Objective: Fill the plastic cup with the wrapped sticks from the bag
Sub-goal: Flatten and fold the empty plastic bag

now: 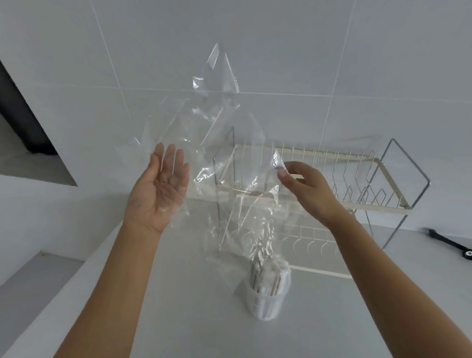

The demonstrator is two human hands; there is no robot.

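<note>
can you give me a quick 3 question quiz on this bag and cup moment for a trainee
1. True or false: the right hand pinches a corner of the clear bag.
2. Where are the wrapped sticks? A) lying on the counter B) standing in the plastic cup C) on the dish rack
3. Fill in: the left hand is held with its fingers ____ and its palm against the bag.

Key
1. true
2. B
3. straight
</note>
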